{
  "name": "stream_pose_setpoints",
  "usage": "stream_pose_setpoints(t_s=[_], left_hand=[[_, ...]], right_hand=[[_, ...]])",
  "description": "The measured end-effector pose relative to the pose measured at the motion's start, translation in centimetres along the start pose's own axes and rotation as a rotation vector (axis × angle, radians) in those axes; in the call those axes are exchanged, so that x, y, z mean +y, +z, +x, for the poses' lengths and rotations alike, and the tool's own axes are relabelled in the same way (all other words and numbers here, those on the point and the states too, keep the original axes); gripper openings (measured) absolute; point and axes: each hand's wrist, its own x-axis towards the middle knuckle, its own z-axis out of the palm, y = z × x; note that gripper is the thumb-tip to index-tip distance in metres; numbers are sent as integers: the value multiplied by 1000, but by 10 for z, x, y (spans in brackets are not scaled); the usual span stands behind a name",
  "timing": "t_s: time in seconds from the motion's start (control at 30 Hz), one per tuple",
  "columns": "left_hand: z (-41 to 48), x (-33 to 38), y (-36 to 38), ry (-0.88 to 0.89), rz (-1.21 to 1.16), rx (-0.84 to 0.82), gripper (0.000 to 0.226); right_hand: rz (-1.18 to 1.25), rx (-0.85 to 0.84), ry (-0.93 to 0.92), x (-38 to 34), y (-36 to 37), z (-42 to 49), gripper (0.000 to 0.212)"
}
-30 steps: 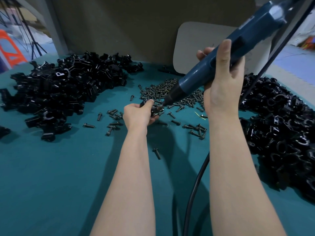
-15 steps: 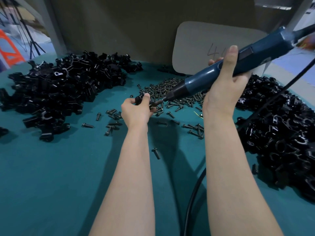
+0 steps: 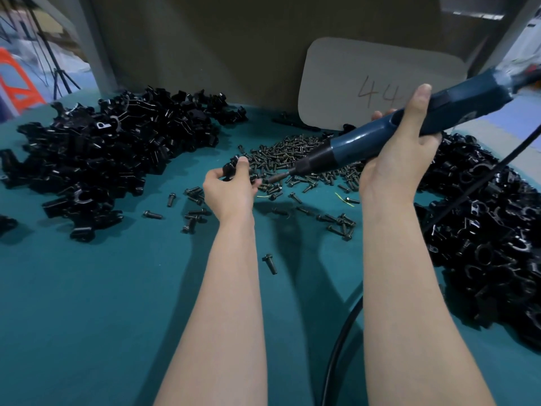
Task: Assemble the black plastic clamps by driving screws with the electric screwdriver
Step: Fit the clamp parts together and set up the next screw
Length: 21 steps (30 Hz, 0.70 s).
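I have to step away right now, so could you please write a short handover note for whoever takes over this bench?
Left hand pinches one small black plastic clamp above the teal table.
Right hand grips the blue electric screwdriver, bit pointed at that clamp; contact cannot be told.
The pile of dark metal screws lies just beyond the hands, the left heap of black clamps and the right heap of black clamps at either side.
Done: cannot tell which heap is finished.
Left: screw the held clamp, then the rest.
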Motion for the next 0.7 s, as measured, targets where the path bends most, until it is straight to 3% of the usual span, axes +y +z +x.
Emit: stream_pose_setpoints(t_s=[0.1,0.27,0.43,0.53,0.63,0.7], left_hand=[[0,5,-2,-35,-167,-8,20],[-4,8,-1,-93,-273,-94,33],[-5,8,1,-153,-291,-178,36],[-6,7,2,-191,-264,-218,39],[-4,6,3,-194,-233,-232,19],[-4,5,3,-156,-207,-222,19]], right_hand=[[-208,-42,192,4,-9,10,67],[-629,-174,453,29,-27,17,95],[-911,-233,441,49,-39,16,109],[-1148,-229,376,55,-44,15,105],[-1370,-219,290,53,-43,11,99],[-1536,-220,288,50,-39,8,93]])
